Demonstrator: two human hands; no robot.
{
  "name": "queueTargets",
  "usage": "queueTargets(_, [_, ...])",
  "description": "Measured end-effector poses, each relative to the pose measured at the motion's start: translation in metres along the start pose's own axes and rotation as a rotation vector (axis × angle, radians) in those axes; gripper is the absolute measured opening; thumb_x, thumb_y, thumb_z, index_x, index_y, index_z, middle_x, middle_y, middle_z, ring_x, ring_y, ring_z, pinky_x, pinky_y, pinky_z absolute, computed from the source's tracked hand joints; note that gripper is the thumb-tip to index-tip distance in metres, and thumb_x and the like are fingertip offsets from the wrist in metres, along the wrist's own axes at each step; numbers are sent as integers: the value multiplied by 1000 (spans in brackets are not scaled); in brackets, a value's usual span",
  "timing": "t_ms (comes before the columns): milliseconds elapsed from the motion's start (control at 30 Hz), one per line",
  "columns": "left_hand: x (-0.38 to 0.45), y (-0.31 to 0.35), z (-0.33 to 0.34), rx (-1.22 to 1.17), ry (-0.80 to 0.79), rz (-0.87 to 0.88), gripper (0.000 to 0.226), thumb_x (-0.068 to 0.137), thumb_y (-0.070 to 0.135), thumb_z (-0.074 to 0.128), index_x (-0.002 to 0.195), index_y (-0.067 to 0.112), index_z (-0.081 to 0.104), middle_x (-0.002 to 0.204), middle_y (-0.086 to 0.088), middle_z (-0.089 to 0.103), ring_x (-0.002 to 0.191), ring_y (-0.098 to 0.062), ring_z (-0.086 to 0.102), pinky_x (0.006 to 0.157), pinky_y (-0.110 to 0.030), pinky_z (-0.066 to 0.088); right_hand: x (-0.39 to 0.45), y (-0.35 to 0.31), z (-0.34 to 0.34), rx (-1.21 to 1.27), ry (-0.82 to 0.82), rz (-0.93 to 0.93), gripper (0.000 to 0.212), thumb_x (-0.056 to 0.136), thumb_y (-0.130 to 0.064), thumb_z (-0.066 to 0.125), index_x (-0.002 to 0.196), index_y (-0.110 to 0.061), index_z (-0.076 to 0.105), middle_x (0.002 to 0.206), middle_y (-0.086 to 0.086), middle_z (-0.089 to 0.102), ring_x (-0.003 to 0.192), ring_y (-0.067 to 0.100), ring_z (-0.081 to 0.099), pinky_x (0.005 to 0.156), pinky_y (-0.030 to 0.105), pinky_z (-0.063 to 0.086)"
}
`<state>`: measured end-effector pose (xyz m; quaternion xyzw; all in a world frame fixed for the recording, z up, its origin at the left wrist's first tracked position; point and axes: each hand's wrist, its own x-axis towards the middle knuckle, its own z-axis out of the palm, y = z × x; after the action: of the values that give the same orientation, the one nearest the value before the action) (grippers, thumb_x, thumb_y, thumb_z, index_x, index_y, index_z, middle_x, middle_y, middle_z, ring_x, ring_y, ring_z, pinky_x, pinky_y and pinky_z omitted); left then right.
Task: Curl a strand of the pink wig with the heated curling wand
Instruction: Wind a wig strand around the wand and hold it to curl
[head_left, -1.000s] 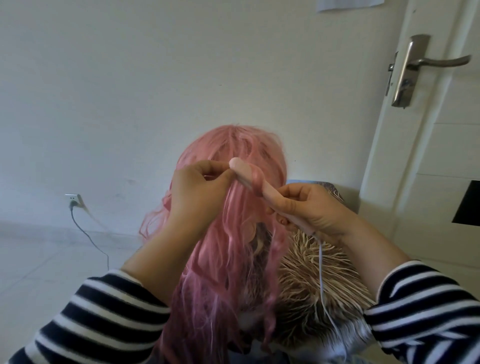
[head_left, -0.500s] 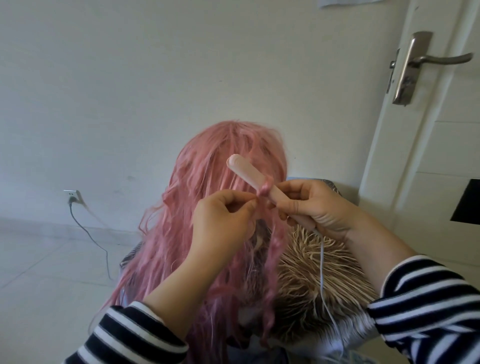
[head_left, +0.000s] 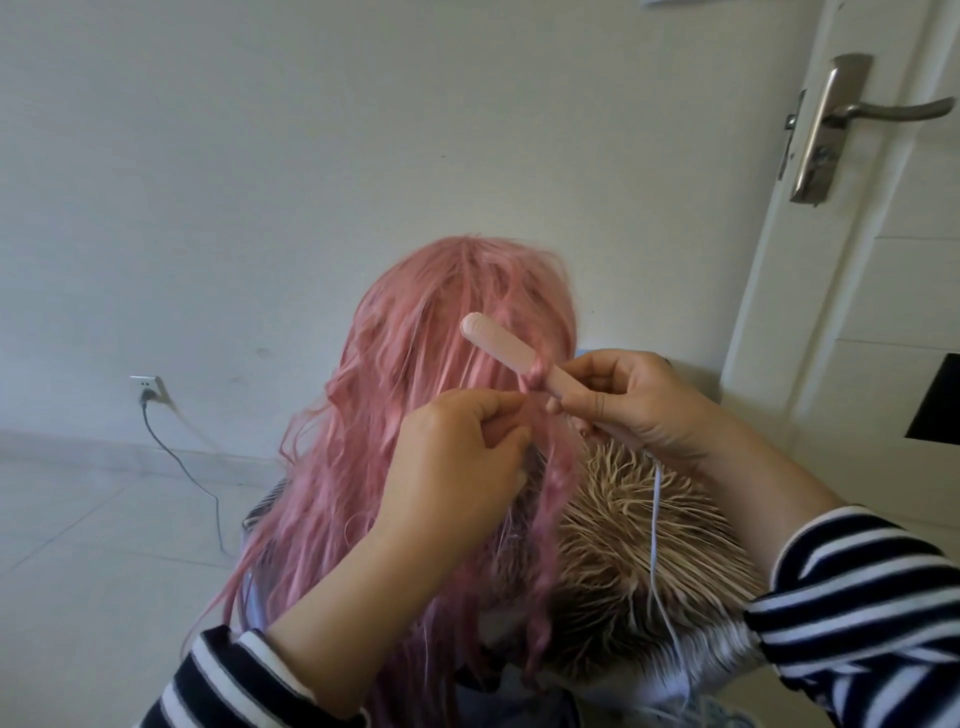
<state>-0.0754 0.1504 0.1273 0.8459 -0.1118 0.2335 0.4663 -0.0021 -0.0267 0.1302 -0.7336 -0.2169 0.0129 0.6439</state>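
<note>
- Pale wall (head_left: 260, 156) and a white door (head_left: 883, 312) with a metal handle stand behind the work; a cable runs from a wall socket (head_left: 148, 392) across the tiled floor, far left of the fingers.
- Left hand (head_left: 457, 467): thumb and fingertips pressed together, pinching a thin strand (head_left: 535, 410) of the pink wig (head_left: 415, 364) just below the wand.
- Right hand (head_left: 634, 405): fingers curled tight round the handle of the curling wand (head_left: 506, 351), whose rounded tip points up and left, away from both hands.
- One small loop of the strand sits on the barrel right beside the right fingertips; the rest of the barrel is bare.
- Change: a second ago the left hand was up at the wand's tip with hair wound higher on the barrel; half a second ago it had dropped beside the right hand, and it now sits lower still, holding the strand taut.
- Judgement: either the wrap is being restarted near the handle, or the curl is being slid off; I cannot tell which.
- Below the right hand lies a pale spiky wig (head_left: 634, 545), with the wand's white cord (head_left: 655, 519) trailing over it.
- Striped sleeves (head_left: 857, 597) frame both wrists.
</note>
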Motion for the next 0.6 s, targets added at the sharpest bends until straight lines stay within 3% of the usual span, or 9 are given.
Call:
queueTargets(133, [4,6,-8,105,12,98,25,80,15,66,103,24,72,99,6,72,88,-4,67,82,-22,54,-1,-2,-1,-23,-14,-2,40,66,-18,72,101,-1,64,90,25,61,54,11,52,51,20,43])
queueTargets(300, [11,13,-17,123,6,141,22,80,16,67,89,36,71,90,12,72,84,-4,67,79,-32,56,-2,-3,-1,-61,-12,6,41,65,-22,74,101,-4,65,90,20,64,56,8,54,54,21,45])
queueTargets(433, [18,18,-24,142,-12,170,18,80,17,67,89,31,72,72,27,62,77,13,62,70,-11,51,-2,-4,-2,-82,-17,8,35,64,-21,74,96,-9,66,90,19,66,59,9,55,57,25,46])
queueTargets(600, [30,23,-35,195,-71,241,15,81,17,68,94,24,71,72,29,57,70,23,54,68,3,41,-2,-6,-4,-75,-41,-7,32,62,-20,79,91,-13,67,85,13,67,58,6,57,56,22,47])
